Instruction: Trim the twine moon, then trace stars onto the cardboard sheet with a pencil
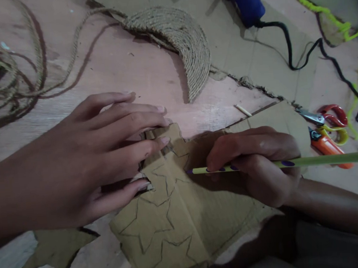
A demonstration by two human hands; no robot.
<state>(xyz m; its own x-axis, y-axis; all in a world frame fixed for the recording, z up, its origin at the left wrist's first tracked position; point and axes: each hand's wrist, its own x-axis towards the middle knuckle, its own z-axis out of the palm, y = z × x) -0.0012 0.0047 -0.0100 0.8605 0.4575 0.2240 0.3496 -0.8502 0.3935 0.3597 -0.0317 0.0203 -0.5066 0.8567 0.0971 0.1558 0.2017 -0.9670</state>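
Note:
My left hand lies palm down with fingers apart, its fingertips resting on the upper edge of a brown cardboard piece. Several star outlines are drawn on that cardboard. In my right hand is a slim yellow-green pencil with purple spots. The pencil's purple end touches the cardboard, close by a drawn star line, just right of my left fingers. A cut-out cardboard star sits below my left wrist, partly covered by it.
A crescent wrapped in twine lies at the top, joined to loose twine coils on the left. A blue corded tool, red-and-yellow-handled scissors and an orange-handled cutter lie at the right. Yellow fuzzy strands are beyond.

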